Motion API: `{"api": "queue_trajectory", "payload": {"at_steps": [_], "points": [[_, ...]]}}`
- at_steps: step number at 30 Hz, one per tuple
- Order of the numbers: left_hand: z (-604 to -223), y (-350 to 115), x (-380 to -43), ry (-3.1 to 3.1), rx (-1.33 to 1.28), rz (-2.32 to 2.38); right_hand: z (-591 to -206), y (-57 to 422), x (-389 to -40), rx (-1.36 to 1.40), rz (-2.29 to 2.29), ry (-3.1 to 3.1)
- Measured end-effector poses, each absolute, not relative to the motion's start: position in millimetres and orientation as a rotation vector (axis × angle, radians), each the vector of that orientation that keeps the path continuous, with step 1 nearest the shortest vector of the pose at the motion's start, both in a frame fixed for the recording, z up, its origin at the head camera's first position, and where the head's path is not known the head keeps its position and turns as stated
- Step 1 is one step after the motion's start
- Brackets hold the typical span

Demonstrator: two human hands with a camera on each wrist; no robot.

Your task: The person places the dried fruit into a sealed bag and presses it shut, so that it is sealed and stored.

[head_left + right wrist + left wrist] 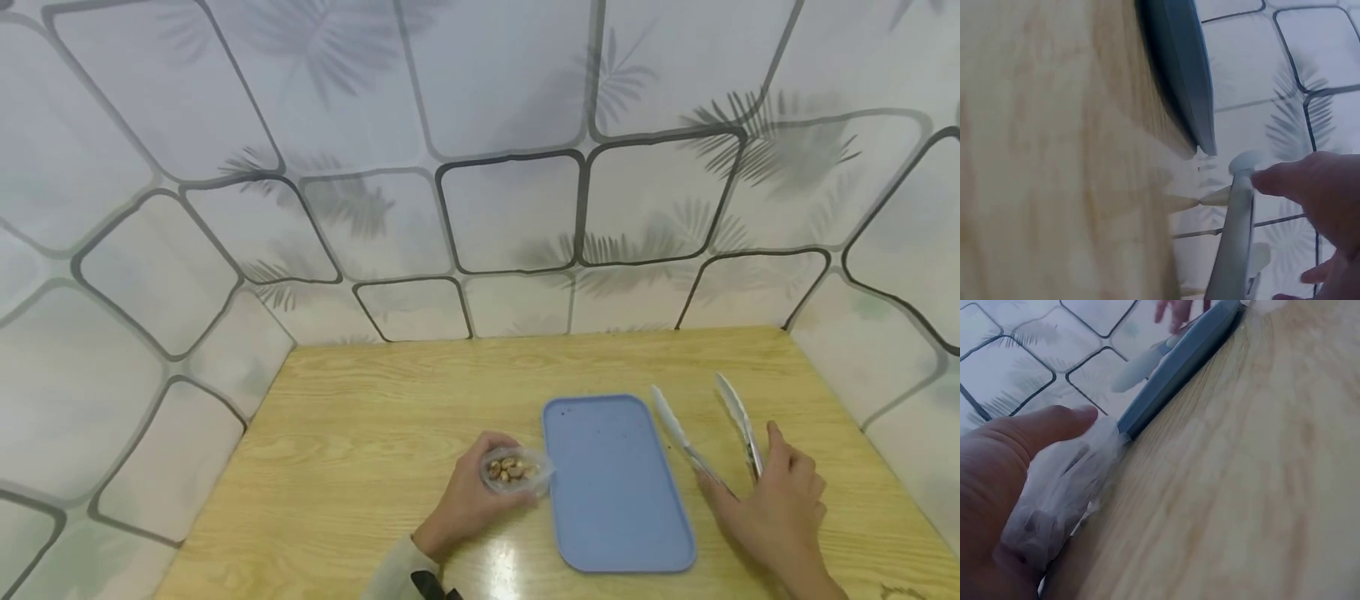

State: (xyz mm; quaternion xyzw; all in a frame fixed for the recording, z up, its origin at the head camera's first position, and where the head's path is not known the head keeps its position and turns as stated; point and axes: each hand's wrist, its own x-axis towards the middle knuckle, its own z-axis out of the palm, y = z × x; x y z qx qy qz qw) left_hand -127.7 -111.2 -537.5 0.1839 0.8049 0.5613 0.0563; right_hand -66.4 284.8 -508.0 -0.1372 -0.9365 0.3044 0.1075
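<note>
My left hand (474,492) grips a small clear plastic container (542,467) holding several brown, nut-like pieces (510,469). Its crinkled plastic (1063,481) fills the space beside my thumb in the left wrist view. A blue tray (618,483) lies just right of the container. Farther right, metal tongs (678,429) lie with their arms spread apart and their tips toward the wall. Over their near end is my right hand (780,504), fingers loosely spread, thumb touching one arm of the tongs. The joined end is hidden by that hand.
All of this stands on a light wood-grain table (360,417). Patterned sheeting (517,217) rises behind the table and along both sides. A few dark specks (566,411) lie on the tray's far part.
</note>
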Motion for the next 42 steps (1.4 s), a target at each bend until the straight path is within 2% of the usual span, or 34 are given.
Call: {"api": "queue_trajectory", "payload": {"at_steps": [6, 17, 22, 30, 42], "points": [[-522.5, -108.1, -130.7, 2.315, 0.515, 1.838, -497.2, 267.5, -69.7, -0.17, 0.967, -2.417], [-475.0, -95.6, -136.4, 2.36, 0.832, 1.999, -468.7, 217.3, -79.4, 0.526, 1.067, -2.342], [-458.0, -79.8, -133.6, 2.34, 0.968, 2.022, -453.7, 201.4, -82.6, 0.751, 1.116, -2.328], [-441.7, -59.7, -132.3, 2.419, 1.203, 1.978, -423.2, 191.0, -93.2, 0.827, 1.151, -2.28], [-447.5, -61.9, -129.6, 2.485, 1.238, 1.904, -417.4, 188.7, -95.3, 0.809, 1.231, -2.244]]}}
